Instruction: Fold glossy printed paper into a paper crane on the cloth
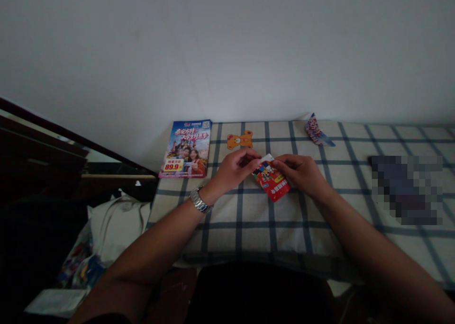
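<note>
Head view: the left hand (235,168) and right hand (299,173), half closed, pinch the top of a red printed card packet (273,184) and its white slip (266,158) over a blue-checked cream bedsheet (245,229). A loosened pinch could drop the packet or crease the thin slip; a glossy blue brochure (185,148) lies farther off.

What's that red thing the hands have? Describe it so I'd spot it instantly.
On the checked cover, look between the left hand and right hand. The red printed packet is there, white-tipped, unlike the orange bear cutout lying beyond.
</note>
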